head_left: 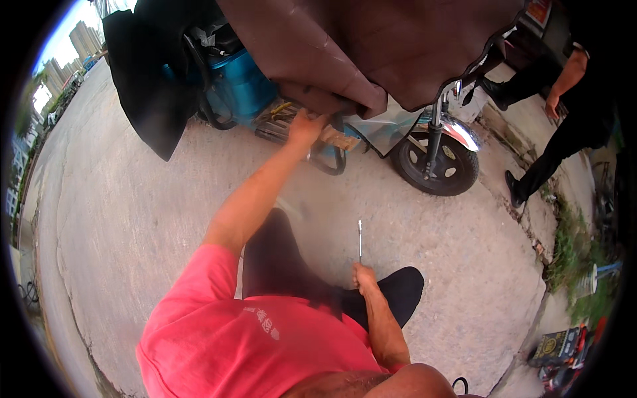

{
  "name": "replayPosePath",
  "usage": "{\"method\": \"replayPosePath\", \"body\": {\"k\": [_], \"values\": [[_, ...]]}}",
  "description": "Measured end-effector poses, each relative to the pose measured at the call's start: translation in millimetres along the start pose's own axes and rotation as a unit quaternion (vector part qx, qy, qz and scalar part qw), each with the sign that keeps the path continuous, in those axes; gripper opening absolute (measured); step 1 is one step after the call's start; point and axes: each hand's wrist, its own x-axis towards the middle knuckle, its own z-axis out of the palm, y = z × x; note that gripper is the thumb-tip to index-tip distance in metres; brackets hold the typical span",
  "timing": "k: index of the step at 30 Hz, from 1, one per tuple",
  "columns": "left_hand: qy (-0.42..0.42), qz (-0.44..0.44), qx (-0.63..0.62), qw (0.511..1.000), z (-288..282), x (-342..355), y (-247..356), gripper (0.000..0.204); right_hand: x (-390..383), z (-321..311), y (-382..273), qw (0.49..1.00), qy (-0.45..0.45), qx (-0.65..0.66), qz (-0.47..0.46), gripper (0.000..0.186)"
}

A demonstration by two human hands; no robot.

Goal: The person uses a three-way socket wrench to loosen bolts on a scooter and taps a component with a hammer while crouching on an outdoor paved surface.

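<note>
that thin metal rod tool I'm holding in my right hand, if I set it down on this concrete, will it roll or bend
The metal rod tool looks straight, thin and shiny, so it is probably stiff steel and unlikely to bend. Its slim round shaft would likely roll on the concrete ground unless its end has a flat. The right hand holds it by one end alone, suggesting it is fairly light.

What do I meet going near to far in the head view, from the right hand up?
Right hand → slim metal tool it holds → left hand at the scooter's footboard → brown cover draped over the scooter.
</note>
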Motion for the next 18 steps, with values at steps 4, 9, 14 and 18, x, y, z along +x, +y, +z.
{"method": "replayPosePath", "body": {"k": [4, 9, 14, 18], "values": [[0.062, 0.199, -0.065, 0.976, -17, 30, 23, 0.043, -3, -2, 0, 0.999, 0.019, -0.027, 0.005, 0.029], [-0.021, 0.253, -0.053, 0.966, -19, 56, 49, 0.043, 4, -7, 5, 1.0, 0.023, -0.017, -0.011, 0.027], [-0.03, -0.056, -0.074, 0.995, 18, 4, 30, 0.052, 15, -9, 11, 0.999, 0.038, -0.036, -0.012, 0.028], [-0.098, -0.138, -0.228, 0.959, 19, 10, -8, 0.044, 14, -4, 13, 0.999, 0.032, -0.041, 0.0, 0.028]]}}
